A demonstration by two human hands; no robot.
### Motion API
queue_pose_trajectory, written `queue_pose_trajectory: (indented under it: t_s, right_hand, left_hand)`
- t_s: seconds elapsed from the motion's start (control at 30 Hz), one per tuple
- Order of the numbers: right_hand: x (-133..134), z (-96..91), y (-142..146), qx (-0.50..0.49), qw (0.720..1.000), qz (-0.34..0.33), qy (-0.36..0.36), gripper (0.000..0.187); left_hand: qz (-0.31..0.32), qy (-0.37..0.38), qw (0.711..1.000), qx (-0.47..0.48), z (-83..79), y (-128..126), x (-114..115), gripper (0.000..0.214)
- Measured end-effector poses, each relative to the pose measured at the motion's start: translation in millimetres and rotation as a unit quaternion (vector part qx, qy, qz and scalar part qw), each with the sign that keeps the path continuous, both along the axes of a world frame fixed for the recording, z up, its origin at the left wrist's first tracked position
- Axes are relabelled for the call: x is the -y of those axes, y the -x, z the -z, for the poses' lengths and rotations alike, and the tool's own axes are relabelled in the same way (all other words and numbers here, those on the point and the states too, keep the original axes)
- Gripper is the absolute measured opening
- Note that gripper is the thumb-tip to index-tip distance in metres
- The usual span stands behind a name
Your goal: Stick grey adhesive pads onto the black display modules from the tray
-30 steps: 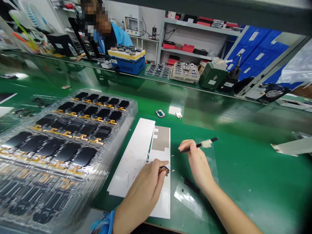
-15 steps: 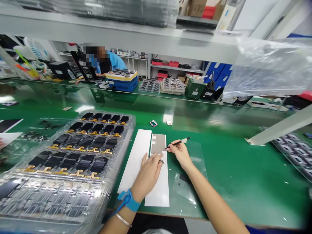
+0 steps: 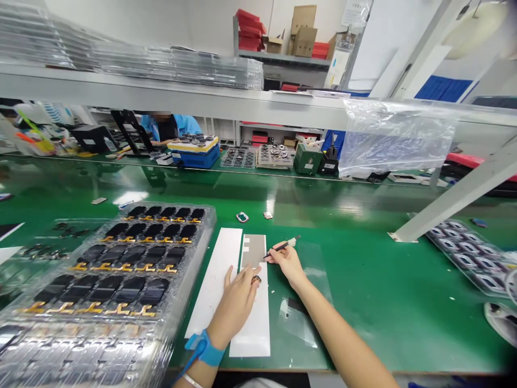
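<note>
My left hand (image 3: 238,302), with a blue wrist strap (image 3: 205,347), rests palm down on a white backing strip (image 3: 252,337). A small dark-rimmed part (image 3: 256,279) sits between its thumb and forefinger; its kind is unclear. Under and beyond the fingertips lies a grey-brown adhesive sheet (image 3: 255,249) with a few white gaps at its left edge. My right hand (image 3: 286,261) pinches slim black tweezers (image 3: 278,250), whose tip reaches the sheet's right edge. Another white strip (image 3: 214,285) lies to the left.
Left stands a stack of clear trays (image 3: 194,269) with black screens and gold flex cables. Clear film (image 3: 315,269) lies to the right. Two small parts, including a round one (image 3: 242,217), lie beyond. A slanted white post (image 3: 452,194) meets the table. Across the bench a person (image 3: 177,125) sits.
The camera view has tilted up and shifted slightly, so the scene sits lower and further left. Both hands keep nearly the same place over the sheet, with the tweezers' tip still at its right edge.
</note>
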State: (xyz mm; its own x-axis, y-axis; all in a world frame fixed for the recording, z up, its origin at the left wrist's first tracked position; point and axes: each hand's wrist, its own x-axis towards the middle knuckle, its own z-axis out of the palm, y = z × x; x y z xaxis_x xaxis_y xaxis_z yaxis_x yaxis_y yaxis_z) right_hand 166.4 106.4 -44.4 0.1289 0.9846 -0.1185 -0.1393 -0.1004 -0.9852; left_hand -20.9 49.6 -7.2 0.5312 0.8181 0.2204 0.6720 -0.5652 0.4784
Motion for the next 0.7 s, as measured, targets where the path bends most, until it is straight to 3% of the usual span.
queue_pose_trajectory:
  t_s: [0.2, 0.47, 0.7]
  right_hand:
    - [3.5, 1.2, -4.9, 0.017, 1.0, 0.004, -0.013, 0.028]
    - [14.2, 6.5, -0.6, 0.038, 0.999, 0.007, -0.029, 0.016]
    - [15.4, 1.0, 4.1, 0.048, 0.997, 0.006, -0.053, 0.011]
  left_hand:
    - [0.001, -0.021, 1.0, -0.023, -3.0, -5.6, 3.4, 0.03]
    - [-0.005, -0.047, 0.997, -0.056, 12.2, -14.8, 5.8, 0.035]
    - [0.006, -0.054, 0.996, -0.069, 9.9, -14.1, 3.9, 0.037]
